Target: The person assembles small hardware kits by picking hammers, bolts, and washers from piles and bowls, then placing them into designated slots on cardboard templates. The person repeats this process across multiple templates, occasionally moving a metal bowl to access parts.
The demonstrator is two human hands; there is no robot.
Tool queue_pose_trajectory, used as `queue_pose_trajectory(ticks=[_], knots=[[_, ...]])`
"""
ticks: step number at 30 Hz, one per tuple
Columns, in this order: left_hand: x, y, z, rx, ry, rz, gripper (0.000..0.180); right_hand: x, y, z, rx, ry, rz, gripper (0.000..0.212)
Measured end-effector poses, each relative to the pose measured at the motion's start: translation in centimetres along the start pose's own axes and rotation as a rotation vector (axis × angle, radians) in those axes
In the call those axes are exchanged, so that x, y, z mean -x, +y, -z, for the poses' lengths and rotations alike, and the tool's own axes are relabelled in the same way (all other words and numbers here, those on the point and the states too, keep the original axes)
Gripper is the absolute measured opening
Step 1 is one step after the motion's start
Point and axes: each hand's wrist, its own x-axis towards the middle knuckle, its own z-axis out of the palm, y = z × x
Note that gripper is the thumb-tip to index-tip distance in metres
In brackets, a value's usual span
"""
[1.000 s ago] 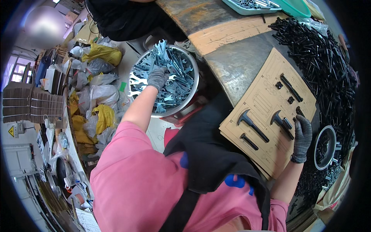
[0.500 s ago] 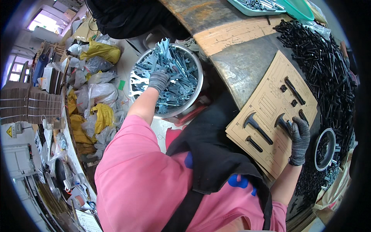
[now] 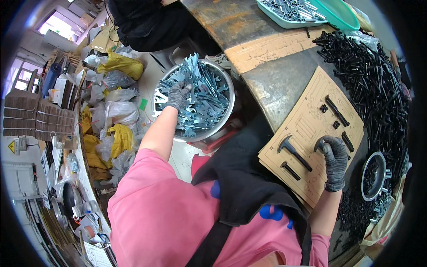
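Note:
My left hand (image 3: 179, 95), in a grey knit glove, is down in a metal basin (image 3: 230, 95) heaped with flat silvery open-ended wrenches (image 3: 202, 95). Its fingers look curled among them, and what they grip is hidden. My right hand (image 3: 336, 162), gloved too, closes over a black part with a curved crosswise head (image 3: 319, 144) on a printed cardboard sheet (image 3: 311, 178). A similar curved-head part (image 3: 294, 152) rests to its left. Also on the sheet are a short black bolt (image 3: 290, 171), a longer black rod (image 3: 336, 111), small black pieces (image 3: 336, 124) and another short black part (image 3: 347, 141).
A large heap of black bolts (image 3: 369, 84) covers the worktable's (image 3: 284, 84) right side, with a metal bowl (image 3: 373, 175) by it. A tray of silvery tubes (image 3: 291, 11) stands at the far edge. Bagged goods (image 3: 120, 111) line the left. A person in black (image 3: 147, 26) sits beyond the basin.
My right hand has shifted slightly left and closed over the curved-head part, uncovering the short black part beside it. My left hand stays in the basin, moved a little left.

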Motion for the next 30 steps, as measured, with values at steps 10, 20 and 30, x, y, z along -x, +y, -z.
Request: queue_pose_trajectory(ticks=[10, 20, 30], knots=[[1.5, 4.5, 0.1, 0.059, 0.024, -0.058, 0.032, -0.4, -2.8, -3.0, 0.125, -0.135, 0.163, 0.017], [4.9, 10.5, 0.2, 0.422, -0.023, -0.051, 0.023, -0.4, -5.2, -4.9, 0.108, -0.216, 0.145, 0.02], [17.6, 24.4, -7.6, 0.711, -0.878, -0.228, 0.027, -0.6, -6.1, -7.5, -0.64, -0.272, -0.296, 0.017]])
